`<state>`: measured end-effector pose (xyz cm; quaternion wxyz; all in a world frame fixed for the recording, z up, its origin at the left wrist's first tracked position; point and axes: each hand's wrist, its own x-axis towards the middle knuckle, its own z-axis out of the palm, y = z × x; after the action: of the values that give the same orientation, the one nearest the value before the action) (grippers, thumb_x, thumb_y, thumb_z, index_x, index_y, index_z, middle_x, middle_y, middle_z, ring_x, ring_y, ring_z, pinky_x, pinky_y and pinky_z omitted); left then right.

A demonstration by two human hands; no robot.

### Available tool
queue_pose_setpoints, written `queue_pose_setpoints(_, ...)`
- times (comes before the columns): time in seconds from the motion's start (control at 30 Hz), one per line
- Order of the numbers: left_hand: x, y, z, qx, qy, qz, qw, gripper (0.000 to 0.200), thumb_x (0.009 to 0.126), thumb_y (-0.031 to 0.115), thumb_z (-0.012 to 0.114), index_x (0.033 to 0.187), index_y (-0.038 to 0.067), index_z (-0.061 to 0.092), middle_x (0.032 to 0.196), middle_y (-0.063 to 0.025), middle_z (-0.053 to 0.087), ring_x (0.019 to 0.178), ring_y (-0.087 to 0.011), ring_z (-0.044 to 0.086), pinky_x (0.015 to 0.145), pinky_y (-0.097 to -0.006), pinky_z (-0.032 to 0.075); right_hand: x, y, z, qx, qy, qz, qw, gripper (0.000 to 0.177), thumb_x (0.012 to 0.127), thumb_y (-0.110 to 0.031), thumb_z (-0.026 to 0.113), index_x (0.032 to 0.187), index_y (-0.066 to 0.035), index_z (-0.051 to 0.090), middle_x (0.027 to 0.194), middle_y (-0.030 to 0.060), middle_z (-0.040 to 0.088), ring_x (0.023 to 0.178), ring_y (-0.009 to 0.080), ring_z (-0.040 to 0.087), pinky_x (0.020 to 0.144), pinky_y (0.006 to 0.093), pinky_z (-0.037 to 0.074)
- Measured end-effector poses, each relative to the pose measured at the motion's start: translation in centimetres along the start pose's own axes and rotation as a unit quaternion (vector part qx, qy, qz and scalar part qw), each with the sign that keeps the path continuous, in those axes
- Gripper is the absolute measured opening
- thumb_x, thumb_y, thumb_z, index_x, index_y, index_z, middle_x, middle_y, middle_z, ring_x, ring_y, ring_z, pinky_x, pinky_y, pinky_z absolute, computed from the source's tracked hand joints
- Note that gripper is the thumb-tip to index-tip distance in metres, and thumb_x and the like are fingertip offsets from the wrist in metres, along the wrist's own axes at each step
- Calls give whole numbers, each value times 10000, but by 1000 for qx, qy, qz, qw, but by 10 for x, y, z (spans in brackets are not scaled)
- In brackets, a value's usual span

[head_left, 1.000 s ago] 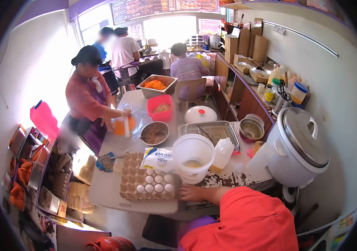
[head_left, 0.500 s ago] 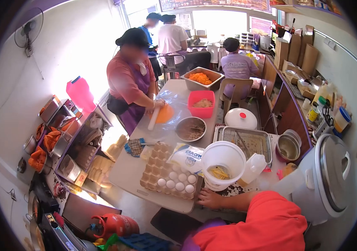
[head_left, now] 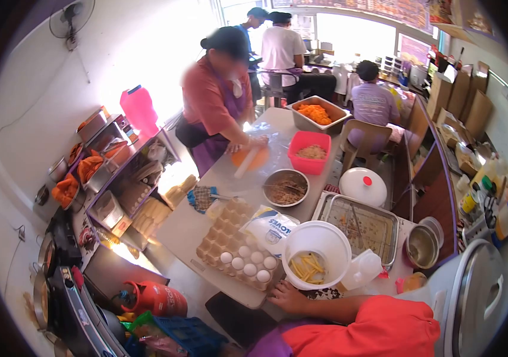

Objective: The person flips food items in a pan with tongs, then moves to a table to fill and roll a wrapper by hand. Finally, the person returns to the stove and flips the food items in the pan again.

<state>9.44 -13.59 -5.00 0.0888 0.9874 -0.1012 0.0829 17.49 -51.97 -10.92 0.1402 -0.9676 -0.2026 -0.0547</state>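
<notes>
My right hand (head_left: 289, 297), below a red sleeve (head_left: 367, 324), rests palm down at the table's near corner, its fingers spread loosely and holding nothing I can see. Just beyond it stands a white bucket (head_left: 338, 244) with yellow strips (head_left: 307, 268) at the bottom. An egg carton (head_left: 221, 238) lies left of the hand, with several white eggs (head_left: 249, 269) in its near part. Against the carton is a white plastic pack (head_left: 270, 225) with blue lettering. A translucent jug (head_left: 362, 271) leans beside the bucket. My left hand is not in view.
Across the table (head_left: 182, 238), a co-worker (head_left: 218, 98) presses a rolling pin (head_left: 247, 160) on orange dough (head_left: 257, 157). Nearby are a pink tub (head_left: 294, 160), a metal bowl (head_left: 286, 202) and a tray (head_left: 387, 256). A red gas cylinder (head_left: 162, 299) stands at lower left.
The view has turned, so the table things sit differently in frame. The co-worker leans farther over the dough with both hands. My right hand stays at the table corner.
</notes>
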Motion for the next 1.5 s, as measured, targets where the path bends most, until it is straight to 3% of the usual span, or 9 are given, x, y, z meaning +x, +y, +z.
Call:
queue_pose_setpoints(0.3, 20, 74, 64, -280, -248, -108, 921, 975, 821, 798, 275, 1482, 83, 318, 1490, -171, 328, 1385, -305, 310, 1162, -486, 188, 2, -3, -13, 24, 25, -1, 999, 362, 828, -181, 535, 1154, -92, 663, 1163, 150, 608, 1214, 345, 523, 1101, 551, 319)
queue_pose_setpoints(0.37, 22, 81, 55, -429, -301, -199, 828, 1041, 806, 848, 226, 1518, 91, 271, 1540, -173, 283, 1428, -305, 267, 1183, -481, 154, -2, -4, -14, 20, 32, -1, 999, 351, 807, -175, 555, 1125, -90, 676, 1154, 146, 613, 1211, 347, 522, 1099, 560, 316)
queue_pose_setpoints(0.47, 45, 102, -15, -693, -305, -293, 584, 1139, 782, 923, 153, 1573, 103, 200, 1616, -175, 216, 1492, -305, 204, 1214, -472, 103, 4, -5, -16, 32, 13, -9, 999, 342, 771, -171, 587, 1087, -91, 690, 1143, 140, 618, 1200, 353, 521, 1093, 572, 316)
queue_pose_setpoints(0.6, 116, 144, -114, -868, -213, -152, 421, 1086, 843, 873, 171, 1544, 49, 269, 1573, -202, 311, 1465, -295, 280, 1206, -464, 147, -1, 1, -7, 43, 18, -9, 999, 326, 764, -177, 620, 1072, -104, 699, 1151, 135, 614, 1192, 358, 515, 1088, 577, 312)
queue_pose_setpoints(0.7, 151, 164, -164, -906, -157, 48, 389, 982, 916, 790, 221, 1501, 10, 342, 1451, -208, 480, 1415, -300, 369, 1186, -473, 198, -1, 3, -7, 54, 34, -15, 998, 311, 776, -181, 638, 1072, -109, 699, 1163, 134, 609, 1199, 361, 508, 1087, 579, 310)
queue_pose_setpoints(0.77, 156, 190, -212, -819, -192, 146, 521, 847, 974, 701, 257, 1449, 20, 422, 1290, -206, 584, 1319, -325, 463, 1132, -517, 297, -1, 5, -3, 61, 46, -22, 997, 308, 773, -183, 661, 1070, -111, 699, 1170, 134, 607, 1202, 366, 503, 1085, 583, 308)
queue_pose_setpoints(0.83, 158, 222, -255, -777, -226, 237, 538, 696, 1004, 588, 363, 1389, 22, 489, 1137, -200, 648, 1219, -345, 541, 1068, -526, 381, 1, 3, -7, 59, 35, -11, 998, 327, 754, -180, 679, 1074, -112, 697, 1171, 139, 606, 1205, 372, 500, 1084, 586, 305)
queue_pose_setpoints(0.97, 139, 293, -259, -868, -122, 367, 312, 565, 951, 434, 628, 1200, -73, 633, 1112, -183, 652, 1065, -287, 602, 1012, -461, 441, 0, 4, -6, 79, 55, -17, 995, 326, 737, -182, 705, 1058, -123, 690, 1169, 145, 604, 1200, 378, 496, 1085, 588, 299)
queue_pose_setpoints(1.5, 128, 265, -282, -797, 24, 390, 461, 201, 878, 198, 750, 1022, 58, 735, 905, -50, 672, 918, -192, 636, 930, -354, 474, 3, 2, -11, 59, 98, -45, 992, 275, 722, -219, 702, 981, -127, 697, 1136, 137, 611, 1150, 366, 509, 1063, 596, 302)
